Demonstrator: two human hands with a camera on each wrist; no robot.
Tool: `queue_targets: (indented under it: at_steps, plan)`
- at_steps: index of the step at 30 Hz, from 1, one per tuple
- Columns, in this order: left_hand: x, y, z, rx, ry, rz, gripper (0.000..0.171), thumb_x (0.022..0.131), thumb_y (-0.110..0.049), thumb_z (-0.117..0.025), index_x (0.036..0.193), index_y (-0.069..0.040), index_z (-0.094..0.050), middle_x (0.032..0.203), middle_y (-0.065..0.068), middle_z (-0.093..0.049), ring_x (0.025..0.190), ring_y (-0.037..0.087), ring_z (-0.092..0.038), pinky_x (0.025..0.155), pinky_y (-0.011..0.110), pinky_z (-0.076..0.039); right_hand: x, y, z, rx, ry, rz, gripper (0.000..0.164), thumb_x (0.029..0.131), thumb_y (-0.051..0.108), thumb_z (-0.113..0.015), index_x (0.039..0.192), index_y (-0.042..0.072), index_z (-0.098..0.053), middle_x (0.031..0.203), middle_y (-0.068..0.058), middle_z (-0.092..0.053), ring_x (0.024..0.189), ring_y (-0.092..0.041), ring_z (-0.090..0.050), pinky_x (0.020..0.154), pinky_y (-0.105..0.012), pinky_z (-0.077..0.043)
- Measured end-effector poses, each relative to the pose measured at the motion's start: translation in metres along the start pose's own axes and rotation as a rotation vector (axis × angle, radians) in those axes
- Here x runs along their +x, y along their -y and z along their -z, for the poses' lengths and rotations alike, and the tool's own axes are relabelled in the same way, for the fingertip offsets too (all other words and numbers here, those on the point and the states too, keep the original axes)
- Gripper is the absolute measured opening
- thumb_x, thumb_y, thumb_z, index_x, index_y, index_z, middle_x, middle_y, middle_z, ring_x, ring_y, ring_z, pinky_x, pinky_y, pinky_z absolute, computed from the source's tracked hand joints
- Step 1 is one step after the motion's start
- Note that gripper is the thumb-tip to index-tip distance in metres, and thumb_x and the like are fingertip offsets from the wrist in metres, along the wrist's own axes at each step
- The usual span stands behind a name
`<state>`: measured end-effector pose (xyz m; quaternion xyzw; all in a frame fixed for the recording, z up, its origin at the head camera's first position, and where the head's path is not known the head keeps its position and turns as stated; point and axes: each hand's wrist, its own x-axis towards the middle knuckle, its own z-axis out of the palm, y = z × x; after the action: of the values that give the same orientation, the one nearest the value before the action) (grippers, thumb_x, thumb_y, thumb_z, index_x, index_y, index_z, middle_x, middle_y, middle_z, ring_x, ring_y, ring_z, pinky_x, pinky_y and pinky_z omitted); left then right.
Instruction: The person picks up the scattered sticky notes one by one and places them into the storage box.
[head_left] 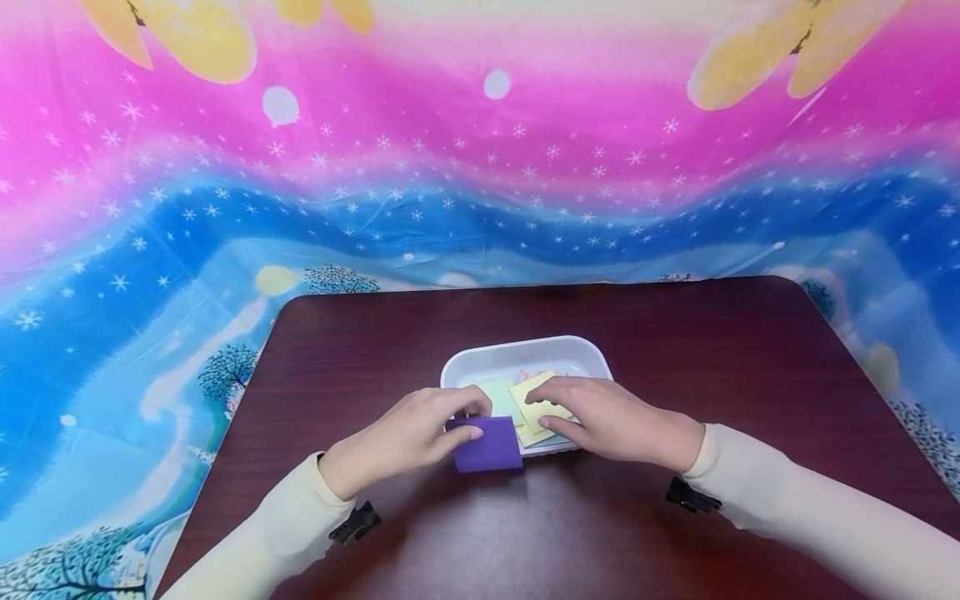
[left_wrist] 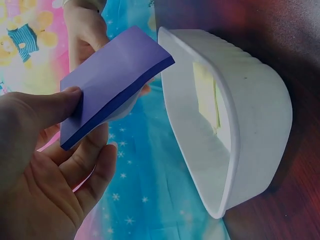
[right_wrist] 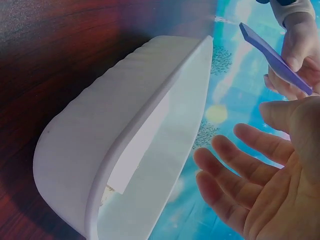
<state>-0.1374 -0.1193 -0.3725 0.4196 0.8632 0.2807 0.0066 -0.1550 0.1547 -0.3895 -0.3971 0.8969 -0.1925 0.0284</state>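
My left hand (head_left: 420,429) pinches a purple pad of sticky notes (head_left: 489,450), thumb on top and fingers beneath. In the left wrist view the purple pad (left_wrist: 117,75) is a thick square block, tilted, with a paler underside. It is held above the near left side of a white plastic tub (head_left: 472,361). Over the tub's right part hovers my right hand (head_left: 626,421), its fingers spread and relaxed; the right wrist view shows nothing in its palm. Below it in the tub lie yellow sticky notes (head_left: 534,414), partly hidden by the fingers, beside pale green notes (head_left: 501,398).
A small pink patterned piece (head_left: 531,375) lies farther back in the tub. The tub stands on a dark reddish-brown table (head_left: 375,350). A colourful printed cloth (head_left: 480,167) hangs behind the table's far edge and shows along both sides.
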Motion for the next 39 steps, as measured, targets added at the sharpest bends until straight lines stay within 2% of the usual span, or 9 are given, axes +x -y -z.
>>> queue_targets:
  at_steps: [8, 17, 23, 31, 39]
  plan:
    - [0.005, 0.006, 0.006, -0.018, -0.041, 0.021, 0.016, 0.087, -0.021, -0.064, 0.101, -0.016, -0.058, 0.088, -0.01, -0.059, 0.077, 0.002, -0.053, 0.07, 0.021, -0.048, 0.001, -0.002, 0.002, 0.003, 0.005, -0.003, 0.031, 0.091, 0.03, -0.057, 0.118, 0.016, -0.063, 0.116, 0.008, -0.062, 0.107, -0.005, -0.055, 0.089, -0.031, -0.046]
    - [0.009, 0.016, 0.01, -0.054, -0.076, 0.049, 0.016, 0.087, -0.018, -0.064, 0.101, -0.014, -0.059, 0.09, -0.007, -0.062, 0.081, 0.002, -0.057, 0.073, 0.023, -0.049, 0.004, -0.006, 0.005, 0.019, 0.014, -0.038, 0.033, 0.09, 0.032, -0.059, 0.119, 0.016, -0.063, 0.116, 0.007, -0.063, 0.108, -0.007, -0.056, 0.088, -0.032, -0.047]
    - [0.012, 0.021, 0.013, -0.06, -0.074, 0.064, 0.017, 0.087, -0.018, -0.064, 0.103, -0.013, -0.059, 0.09, -0.006, -0.063, 0.082, 0.003, -0.058, 0.074, 0.023, -0.05, 0.006, -0.009, 0.007, 0.026, 0.026, -0.071, 0.038, 0.087, 0.032, -0.062, 0.121, 0.014, -0.062, 0.117, 0.004, -0.063, 0.105, -0.012, -0.058, 0.087, -0.034, -0.048]
    - [0.016, 0.027, 0.014, -0.035, -0.059, 0.111, 0.02, 0.086, -0.019, -0.065, 0.105, -0.016, -0.058, 0.092, -0.007, -0.063, 0.083, 0.004, -0.057, 0.075, 0.023, -0.05, 0.006, -0.012, 0.007, 0.009, 0.005, -0.072, 0.04, 0.087, 0.036, -0.062, 0.121, 0.014, -0.063, 0.117, 0.005, -0.063, 0.107, -0.01, -0.057, 0.087, -0.034, -0.048]
    - [0.023, 0.031, 0.014, -0.053, -0.056, 0.148, 0.018, 0.087, -0.018, -0.064, 0.104, -0.018, -0.057, 0.091, -0.008, -0.062, 0.083, 0.003, -0.057, 0.074, 0.023, -0.049, 0.006, -0.016, 0.007, 0.013, 0.003, -0.069, 0.041, 0.088, 0.038, -0.06, 0.121, 0.014, -0.062, 0.116, 0.002, -0.064, 0.101, -0.012, -0.059, 0.084, -0.034, -0.049]
